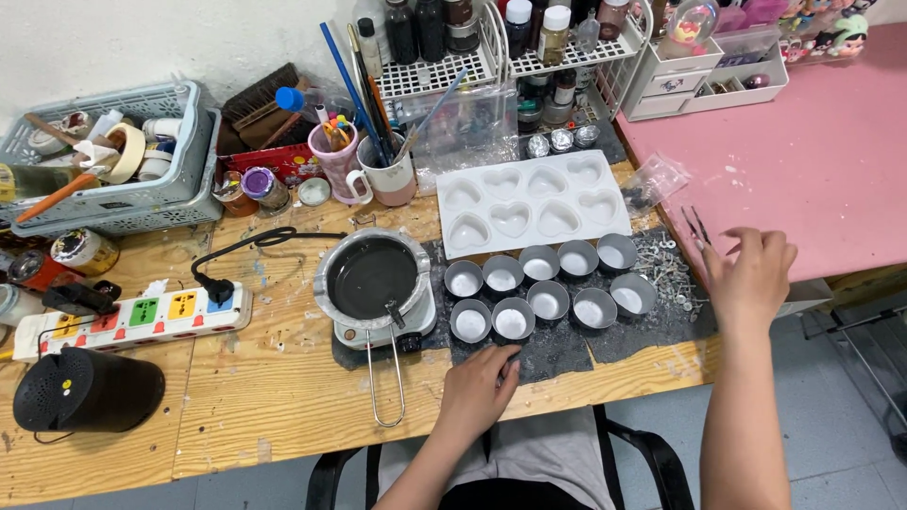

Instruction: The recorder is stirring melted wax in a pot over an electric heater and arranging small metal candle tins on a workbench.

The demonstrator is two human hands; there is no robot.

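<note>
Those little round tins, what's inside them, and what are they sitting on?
Each of the tins holds something white at the bottom; what it is cannot be told. They stand on a dark mat, which covers the wooden table beneath. The left hand rests beside the front row.

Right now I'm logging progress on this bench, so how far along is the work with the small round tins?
Done: nine round tins sit in two rows on the dark mat, each with a pale bottom. In hand: the left hand rests by the front row, and the right hand is beside tweezers. Left: the tins look shallow, the pot holds dark liquid, and the heart mould looks empty.
</note>
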